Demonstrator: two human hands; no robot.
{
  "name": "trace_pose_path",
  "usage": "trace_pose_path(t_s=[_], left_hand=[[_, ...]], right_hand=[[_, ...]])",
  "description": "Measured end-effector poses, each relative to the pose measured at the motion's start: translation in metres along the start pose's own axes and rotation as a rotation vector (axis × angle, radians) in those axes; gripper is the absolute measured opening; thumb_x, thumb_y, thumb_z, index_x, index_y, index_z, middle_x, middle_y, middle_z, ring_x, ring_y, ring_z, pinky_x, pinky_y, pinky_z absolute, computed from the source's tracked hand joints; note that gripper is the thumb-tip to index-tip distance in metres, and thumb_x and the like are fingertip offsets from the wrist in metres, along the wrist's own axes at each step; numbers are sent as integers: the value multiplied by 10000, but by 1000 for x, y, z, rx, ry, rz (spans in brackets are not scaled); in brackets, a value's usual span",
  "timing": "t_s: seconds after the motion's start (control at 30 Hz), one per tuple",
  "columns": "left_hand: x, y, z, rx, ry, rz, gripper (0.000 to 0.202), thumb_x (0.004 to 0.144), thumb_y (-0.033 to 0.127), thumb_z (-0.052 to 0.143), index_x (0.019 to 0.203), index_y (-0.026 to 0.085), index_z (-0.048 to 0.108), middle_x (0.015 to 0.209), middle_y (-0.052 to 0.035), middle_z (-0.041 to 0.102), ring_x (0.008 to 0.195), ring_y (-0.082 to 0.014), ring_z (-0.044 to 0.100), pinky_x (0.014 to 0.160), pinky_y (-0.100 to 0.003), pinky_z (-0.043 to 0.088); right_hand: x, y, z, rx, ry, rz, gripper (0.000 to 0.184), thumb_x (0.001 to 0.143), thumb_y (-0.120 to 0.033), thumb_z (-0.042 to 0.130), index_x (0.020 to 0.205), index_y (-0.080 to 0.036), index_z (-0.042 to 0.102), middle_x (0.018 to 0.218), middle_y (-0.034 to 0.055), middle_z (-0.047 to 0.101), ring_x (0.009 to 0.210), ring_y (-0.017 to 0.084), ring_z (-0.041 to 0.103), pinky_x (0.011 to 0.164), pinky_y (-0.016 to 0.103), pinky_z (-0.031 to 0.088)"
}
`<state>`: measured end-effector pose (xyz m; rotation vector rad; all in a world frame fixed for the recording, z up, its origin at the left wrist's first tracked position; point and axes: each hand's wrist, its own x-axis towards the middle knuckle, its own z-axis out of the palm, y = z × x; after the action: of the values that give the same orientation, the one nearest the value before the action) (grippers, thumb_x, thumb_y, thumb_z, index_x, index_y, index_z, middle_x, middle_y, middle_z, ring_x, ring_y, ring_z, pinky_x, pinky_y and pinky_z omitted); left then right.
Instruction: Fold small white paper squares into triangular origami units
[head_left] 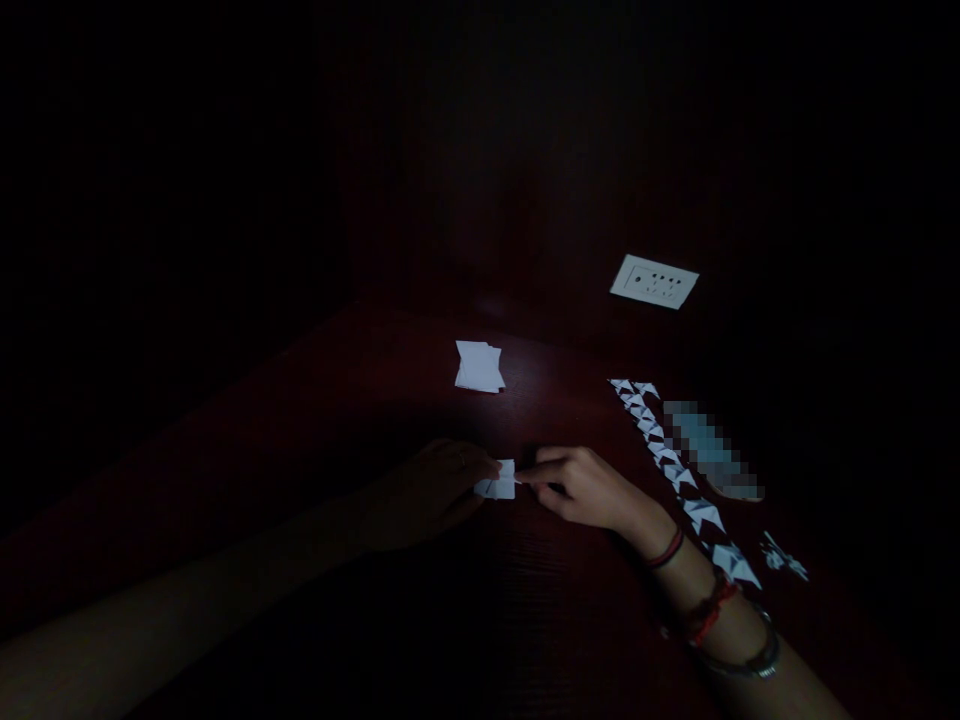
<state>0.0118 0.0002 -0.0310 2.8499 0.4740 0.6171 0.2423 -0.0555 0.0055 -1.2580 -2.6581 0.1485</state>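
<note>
A small square of folded white paper point(505, 488) lies on the dark red table between my hands, with crease lines across it. My left hand point(442, 485), in deep shadow, has its fingertips on the paper's left part, thumb side toward me. From the right, the stretched index finger of my right hand point(581, 487) touches the paper's right edge, its other fingers and thumb apart from it. Beyond them lies a stack of white paper sheets point(480, 367), slightly askew. Folded white paper pieces point(703, 515) form a row to the right of my right hand.
Past the row lies a long blurred-out bluish object point(709, 450). Near it is a small tangled white bundle point(784, 557). A white socket plate point(655, 281) is on the wall behind the table point(390, 370). Much of the surroundings is too dark to make out.
</note>
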Motion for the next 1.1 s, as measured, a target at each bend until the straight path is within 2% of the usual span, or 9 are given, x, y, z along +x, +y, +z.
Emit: trace_pose_path(t_s=[0.47, 0.57, 0.77, 0.93, 1.1], left_hand=[[2, 1, -1, 14, 25, 23, 312, 864, 234, 431, 1176, 219, 445, 1178, -43, 514, 1077, -194, 447, 915, -367, 329], [2, 1, -1, 27, 15, 24, 309, 867, 228, 429, 1175, 218, 451, 1170, -44, 518, 1075, -192, 449, 920, -368, 331], [-2, -4, 5, 66, 95, 54, 280, 858, 231, 442, 1133, 222, 498, 1178, -63, 482, 1071, -211, 442, 905, -380, 358], [0, -5, 3, 79, 52, 52, 276, 838, 223, 472, 1110, 230, 521, 1098, -58, 506, 999, -210, 463, 869, -383, 378], [1, -4, 2, 50, 57, 53, 279, 849, 215, 456, 1121, 234, 513, 1143, -45, 513, 1056, -213, 445, 889, -375, 371]], right_hand=[[2, -2, 4, -21, 10, 11, 338, 820, -149, 427, 1113, -238, 569, 834, 16, 548, 676, 103, 506, 635, 210, 369], [2, -3, 3, -10, 12, 11, 329, 816, -143, 430, 1094, -235, 582, 841, 16, 554, 668, 100, 504, 631, 209, 369], [2, -3, 2, 48, 23, 11, 271, 806, -130, 439, 1000, -190, 618, 843, 22, 562, 675, 99, 512, 649, 207, 389], [1, 0, 5, 93, 58, 38, 235, 811, -130, 438, 964, -162, 614, 820, 22, 567, 679, 101, 520, 653, 206, 409], [3, 6, 6, 101, 136, 75, 276, 853, -183, 425, 1093, -175, 561, 915, 46, 564, 807, 131, 535, 724, 233, 426]])
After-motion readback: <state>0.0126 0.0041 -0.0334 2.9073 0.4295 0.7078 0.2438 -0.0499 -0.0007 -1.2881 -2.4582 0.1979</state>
